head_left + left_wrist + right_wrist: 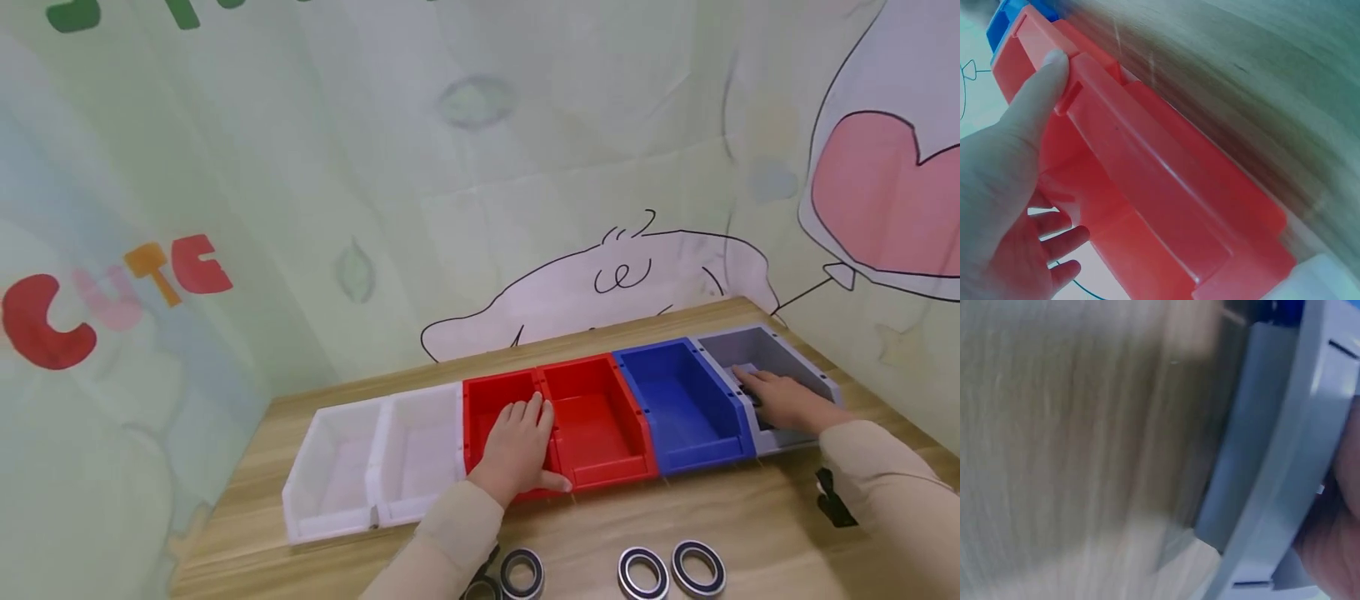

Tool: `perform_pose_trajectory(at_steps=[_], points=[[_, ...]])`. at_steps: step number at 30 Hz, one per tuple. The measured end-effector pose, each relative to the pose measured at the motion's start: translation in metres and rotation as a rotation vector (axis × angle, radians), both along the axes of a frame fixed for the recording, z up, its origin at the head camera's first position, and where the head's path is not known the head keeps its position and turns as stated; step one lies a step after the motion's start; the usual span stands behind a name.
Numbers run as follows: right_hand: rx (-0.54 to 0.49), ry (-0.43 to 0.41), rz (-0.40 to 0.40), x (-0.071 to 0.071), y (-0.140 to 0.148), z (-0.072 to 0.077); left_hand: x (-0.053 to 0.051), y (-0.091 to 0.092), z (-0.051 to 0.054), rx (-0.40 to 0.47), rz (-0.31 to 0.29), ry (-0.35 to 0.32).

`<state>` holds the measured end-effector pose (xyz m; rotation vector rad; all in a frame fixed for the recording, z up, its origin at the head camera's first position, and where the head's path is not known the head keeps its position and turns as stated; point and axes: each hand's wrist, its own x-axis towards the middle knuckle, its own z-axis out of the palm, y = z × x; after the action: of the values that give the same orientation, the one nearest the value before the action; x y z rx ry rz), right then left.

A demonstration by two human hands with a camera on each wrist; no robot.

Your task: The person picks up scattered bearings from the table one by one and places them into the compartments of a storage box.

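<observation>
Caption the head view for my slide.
Left hand on the red bins, right hand in the grey bin, rings on the table.

This looks like a workshop-style sorting station with nursery-like decor; home or workplace, I cannot tell. Beyond the left fingers (534,408) hangs a creased pale cloth (337,167) printed with "CUTE" and a heart balloon (870,200). Beneath and beside those fingers, 6 plastic bins (607,473) line a wood-grain bench (750,517), with 4 bearing-like rings (703,589) nearer the wearer.
</observation>
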<state>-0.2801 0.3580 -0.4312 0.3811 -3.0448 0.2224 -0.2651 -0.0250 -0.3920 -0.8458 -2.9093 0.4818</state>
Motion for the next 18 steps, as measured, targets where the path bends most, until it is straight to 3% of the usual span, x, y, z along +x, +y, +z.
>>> perform_pose_trajectory(at_steps=[3,9,15,18], points=[[0.012,0.017,-0.017,0.002,0.000,0.009,-0.001,0.002,0.001,-0.017,-0.004,0.016],[0.010,0.052,0.022,0.010,-0.004,0.025,-0.001,0.001,0.002,-0.010,0.007,-0.003],[-0.016,0.119,0.053,0.031,-0.006,0.038,-0.001,0.001,-0.002,-0.016,-0.005,-0.006],[-0.019,0.113,0.073,0.044,-0.007,0.045,-0.001,0.000,-0.002,-0.022,-0.008,0.003]])
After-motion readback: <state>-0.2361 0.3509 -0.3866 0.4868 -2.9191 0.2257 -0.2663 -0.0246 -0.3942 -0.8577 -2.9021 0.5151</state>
